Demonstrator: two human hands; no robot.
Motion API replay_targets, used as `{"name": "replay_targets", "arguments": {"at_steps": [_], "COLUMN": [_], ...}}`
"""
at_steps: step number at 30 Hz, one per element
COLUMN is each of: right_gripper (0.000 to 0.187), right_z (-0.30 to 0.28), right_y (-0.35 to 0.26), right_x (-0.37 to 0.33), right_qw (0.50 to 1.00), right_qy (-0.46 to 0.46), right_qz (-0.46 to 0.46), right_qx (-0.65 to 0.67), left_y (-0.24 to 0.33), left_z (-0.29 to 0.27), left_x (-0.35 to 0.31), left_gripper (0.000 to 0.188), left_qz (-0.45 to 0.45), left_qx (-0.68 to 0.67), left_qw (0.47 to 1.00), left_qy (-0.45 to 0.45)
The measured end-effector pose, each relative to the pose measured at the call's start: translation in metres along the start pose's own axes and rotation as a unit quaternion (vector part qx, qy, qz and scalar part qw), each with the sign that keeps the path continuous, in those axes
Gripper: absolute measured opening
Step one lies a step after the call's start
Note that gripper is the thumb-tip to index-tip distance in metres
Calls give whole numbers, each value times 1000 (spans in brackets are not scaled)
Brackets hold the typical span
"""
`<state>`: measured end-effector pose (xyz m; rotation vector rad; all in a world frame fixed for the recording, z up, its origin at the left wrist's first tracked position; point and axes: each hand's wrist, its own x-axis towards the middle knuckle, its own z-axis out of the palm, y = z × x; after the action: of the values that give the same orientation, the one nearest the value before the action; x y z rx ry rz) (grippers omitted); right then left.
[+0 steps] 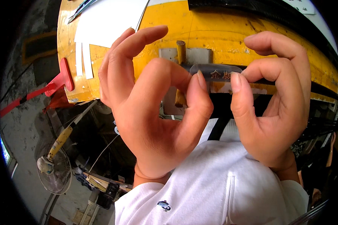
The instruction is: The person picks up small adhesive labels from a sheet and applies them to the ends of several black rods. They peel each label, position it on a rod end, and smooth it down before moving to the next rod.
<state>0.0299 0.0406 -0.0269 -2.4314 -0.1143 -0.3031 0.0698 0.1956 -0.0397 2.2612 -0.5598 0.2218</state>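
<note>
A small clear strip with rounded corners [215, 69], bearing copper-coloured characters, is stretched level between my two hands. My left hand [154, 108] pinches its left end between thumb and index finger, the other fingers curled up and apart. At the right end, the thumb and index finger of my right hand [276, 93] grip it the same way. Behind the strip lies a dark bar [259, 79] along the near edge of the yellow workbench [233, 28]. A grey metal plate [202, 55] with a worn yellow rod [181, 52] across it shows beside my left fingers.
White paper sheets [105, 22] and narrow paper strips [87, 60] lie on the bench's left part. A red T-shaped piece [64, 78] sits at its left edge. A long black cover [251, 9] runs along the back. A fan [54, 170] stands at lower left.
</note>
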Motion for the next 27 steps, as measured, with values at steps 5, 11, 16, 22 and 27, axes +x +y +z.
{"name": "replay_targets", "arguments": {"at_steps": [5,11,16,22,27], "right_gripper": [13,14,15,17,17], "right_z": [-1,1,1,2,2], "right_y": [5,5,4,4,5], "right_x": [-3,-4,-4,-5,-5], "right_qw": [1000,999,999,999,999], "right_qy": [15,25,20,22,21], "right_qz": [-12,-13,-5,11,5], "right_qx": [17,25,27,38,38], "left_y": [1,0,1,0,-2], "left_z": [-1,-1,-3,-1,0], "left_x": [2,1,0,1,0], "left_gripper": [16,17,18,18,19], "left_qz": [-4,-14,-30,-16,-14], "left_qx": [5,-6,-7,-1,-12], "left_qw": [1000,1000,999,1000,1000], "left_qy": [-11,-14,-18,-19,-18]}}
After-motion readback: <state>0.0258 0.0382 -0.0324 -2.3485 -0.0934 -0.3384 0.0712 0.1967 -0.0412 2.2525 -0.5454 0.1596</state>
